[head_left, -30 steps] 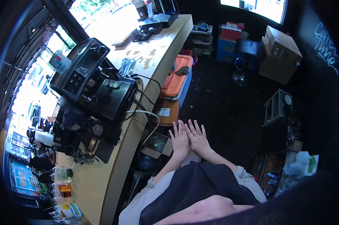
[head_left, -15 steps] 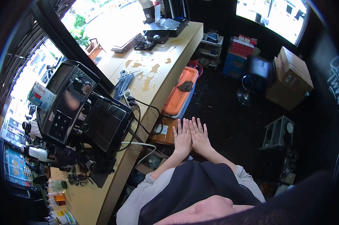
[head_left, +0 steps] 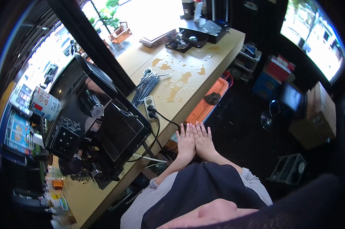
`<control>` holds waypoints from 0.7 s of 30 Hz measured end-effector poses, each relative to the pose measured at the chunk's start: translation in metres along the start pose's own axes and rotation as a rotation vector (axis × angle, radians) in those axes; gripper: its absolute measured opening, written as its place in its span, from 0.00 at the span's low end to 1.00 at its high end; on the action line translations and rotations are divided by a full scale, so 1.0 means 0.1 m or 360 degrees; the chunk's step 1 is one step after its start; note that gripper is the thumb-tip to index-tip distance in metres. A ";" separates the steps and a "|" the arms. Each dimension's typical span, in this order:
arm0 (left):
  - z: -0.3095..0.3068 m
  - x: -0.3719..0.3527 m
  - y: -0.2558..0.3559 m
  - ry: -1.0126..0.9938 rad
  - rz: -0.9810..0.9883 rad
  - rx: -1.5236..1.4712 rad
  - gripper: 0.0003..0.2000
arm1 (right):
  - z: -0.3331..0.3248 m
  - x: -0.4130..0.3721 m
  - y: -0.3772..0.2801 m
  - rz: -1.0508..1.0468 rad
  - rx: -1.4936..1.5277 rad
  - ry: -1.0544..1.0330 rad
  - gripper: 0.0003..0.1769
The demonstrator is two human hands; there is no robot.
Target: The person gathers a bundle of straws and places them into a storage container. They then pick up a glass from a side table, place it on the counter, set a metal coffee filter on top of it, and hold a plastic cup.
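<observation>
My left hand (head_left: 185,142) and my right hand (head_left: 204,140) are held out side by side in front of my body, backs up, with their inner edges touching. The fingers are stretched out and neither hand holds anything. Both hover just off the edge of a wooden counter (head_left: 187,103), near the orange lid (head_left: 207,107) of a bin below it. On the counter, to the left of my hands, stands a black coffee machine (head_left: 119,131) with a drip grid. A power strip (head_left: 149,107) with black plugs lies beside it, next to a bundle of thin grey sticks (head_left: 146,89).
Brown liquid puddles (head_left: 174,92) spread over the counter, with black trays (head_left: 195,38) further back. A dark lump (head_left: 212,99) sits on the orange lid. On the right are cardboard boxes (head_left: 313,116), a stool (head_left: 269,120) and a grey crate (head_left: 287,170). A can (head_left: 45,103) tops the machine.
The view has turned, so the counter and machine appear shifted to the right and nearer my hands. My hands keep the same pose, side by side with fingers stretched.
</observation>
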State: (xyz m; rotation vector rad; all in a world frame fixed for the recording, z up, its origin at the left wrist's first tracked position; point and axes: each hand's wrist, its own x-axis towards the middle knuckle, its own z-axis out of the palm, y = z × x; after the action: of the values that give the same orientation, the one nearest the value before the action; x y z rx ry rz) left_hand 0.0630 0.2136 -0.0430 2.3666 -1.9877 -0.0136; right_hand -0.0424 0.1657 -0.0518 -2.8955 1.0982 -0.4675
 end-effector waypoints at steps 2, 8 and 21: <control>-0.07 0.12 -0.07 0.0033 -0.0129 -0.0036 0.37 | -0.02 0.24 0.02 -0.0110 0.0055 -0.0011 0.37; -0.01 0.68 -0.32 0.0111 -0.0436 0.0002 0.37 | 0.12 0.99 0.24 -0.0343 0.0169 -0.0070 0.37; -0.22 2.13 -0.78 -0.0034 -0.0815 -0.0086 0.35 | 0.39 2.67 0.85 -0.0687 0.0480 -0.0238 0.37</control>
State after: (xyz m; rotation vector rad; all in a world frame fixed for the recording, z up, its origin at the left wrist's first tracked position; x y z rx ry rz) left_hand 0.1776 0.0183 -0.0191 2.7697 -1.3136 -0.1100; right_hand 0.1028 -0.0757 -0.0262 -2.8227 0.3415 -0.3728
